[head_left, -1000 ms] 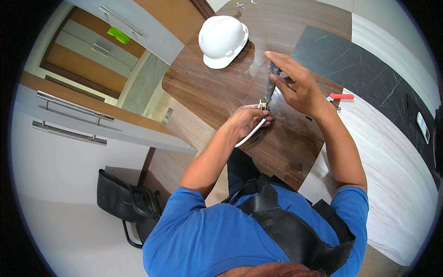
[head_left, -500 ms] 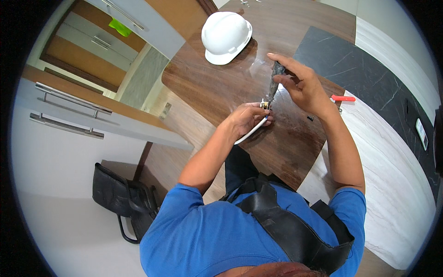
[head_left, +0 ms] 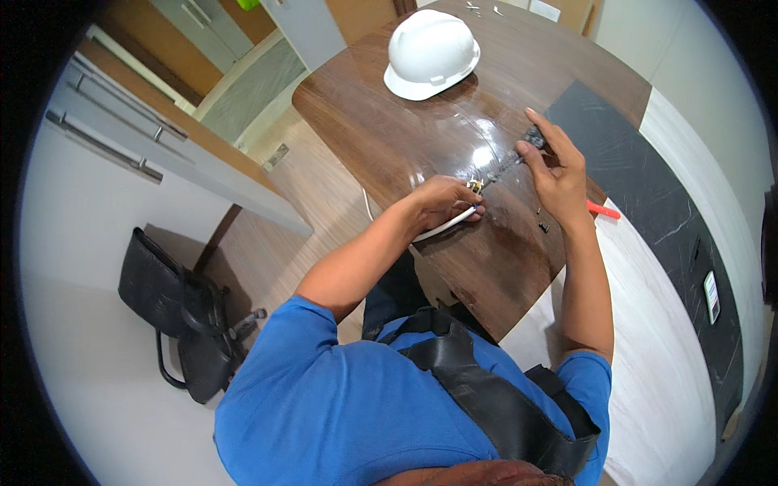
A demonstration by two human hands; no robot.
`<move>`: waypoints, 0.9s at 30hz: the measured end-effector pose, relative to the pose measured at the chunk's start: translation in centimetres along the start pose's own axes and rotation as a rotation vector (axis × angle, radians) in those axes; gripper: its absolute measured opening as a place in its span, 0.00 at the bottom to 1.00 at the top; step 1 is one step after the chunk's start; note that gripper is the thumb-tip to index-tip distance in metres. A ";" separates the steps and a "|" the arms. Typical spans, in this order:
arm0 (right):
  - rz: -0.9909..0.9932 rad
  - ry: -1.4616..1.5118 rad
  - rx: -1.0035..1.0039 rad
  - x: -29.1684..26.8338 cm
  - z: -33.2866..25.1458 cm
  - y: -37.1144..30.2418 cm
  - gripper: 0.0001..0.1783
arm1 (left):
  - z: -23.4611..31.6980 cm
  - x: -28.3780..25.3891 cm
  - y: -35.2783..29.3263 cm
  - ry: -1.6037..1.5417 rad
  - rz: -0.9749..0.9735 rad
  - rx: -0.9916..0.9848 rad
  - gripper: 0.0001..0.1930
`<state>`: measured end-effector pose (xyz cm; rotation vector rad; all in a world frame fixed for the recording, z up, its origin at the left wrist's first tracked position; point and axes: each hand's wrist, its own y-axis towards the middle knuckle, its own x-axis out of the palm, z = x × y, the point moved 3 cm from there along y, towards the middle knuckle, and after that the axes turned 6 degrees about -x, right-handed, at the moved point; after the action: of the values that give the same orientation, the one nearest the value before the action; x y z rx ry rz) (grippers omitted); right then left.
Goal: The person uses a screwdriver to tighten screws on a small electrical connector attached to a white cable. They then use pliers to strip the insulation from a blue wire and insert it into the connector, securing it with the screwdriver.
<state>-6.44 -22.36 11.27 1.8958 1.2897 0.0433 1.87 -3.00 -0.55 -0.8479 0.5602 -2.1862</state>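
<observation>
Pinched in my left hand [head_left: 442, 202] is a small electrical fitting [head_left: 476, 186] with brass-coloured metal parts. A white cable [head_left: 444, 230] runs from beside it, under my fingers and back toward the table's near edge; a bit of blue shows at its end. My right hand [head_left: 561, 180] grips the dark handle of a screwdriver [head_left: 533, 138] between thumb and fingers, forefinger stretched along the top. The shaft slants down and left, its tip at the fitting. Whether the tip sits in a screw is too small to tell.
A white hard hat [head_left: 433, 57] stands at the far side of the brown table [head_left: 348, 97]. Small dark pieces [head_left: 544, 228] lie near my right wrist, with a red-handled tool [head_left: 604, 211] beyond. At right lies a phone [head_left: 711, 297]; a black chair [head_left: 182, 316] stands at left.
The screwdriver has tilted from nearly upright to a slant, its handle swinging right with my right hand. The whole view has shifted; my left hand keeps hold of the fitting.
</observation>
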 end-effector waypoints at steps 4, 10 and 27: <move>0.016 0.047 -0.015 0.2 0.4 0.1 0.24 | -0.2 -0.5 0.9 -0.012 -0.021 -0.009 0.08; 0.038 0.029 -0.039 0.6 1.4 -0.2 0.24 | -0.4 -0.5 1.2 -0.017 -0.023 0.015 0.07; -0.001 -0.028 -0.028 -0.2 0.9 0.1 0.27 | -0.2 -0.7 0.9 0.016 -0.051 -0.004 0.08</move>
<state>-6.09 -23.12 10.80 1.8657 1.2651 0.0344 2.45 -3.01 -1.50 -0.8556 0.5561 -2.2410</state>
